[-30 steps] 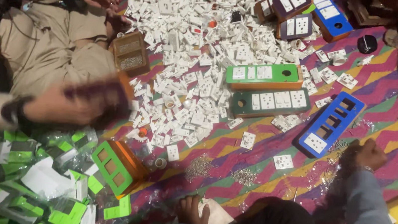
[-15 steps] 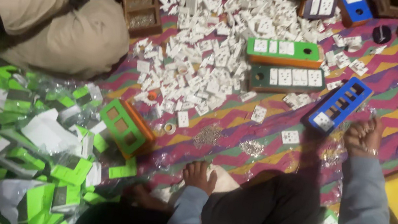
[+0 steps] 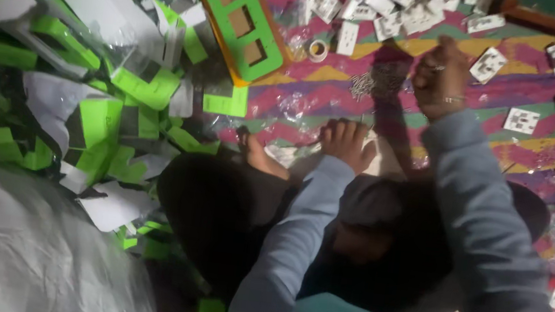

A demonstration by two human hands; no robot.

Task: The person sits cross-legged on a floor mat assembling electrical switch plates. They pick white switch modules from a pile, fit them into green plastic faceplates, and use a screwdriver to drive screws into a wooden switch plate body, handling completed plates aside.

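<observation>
right hand [image 3: 440, 76] over the screws [image 3: 376, 85], fingers curled, pinching what I can't tell; left hand [image 3: 346, 142] flat on the mat [image 3: 313, 97], fingers together

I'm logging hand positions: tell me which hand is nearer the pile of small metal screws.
Right. The right hand hovers just right of the screw pile, nearly touching it. The left hand rests lower, near the foot.

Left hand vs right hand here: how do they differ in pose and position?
The left hand rests low by the person's foot, fingers spread flat; the right hand is raised farther out over the patterned mat, fingers curled in a loose fist. The right hand sits by a pile of small metal pieces; the left hand is away from it. Both come out of grey-blue sleeves.
</observation>
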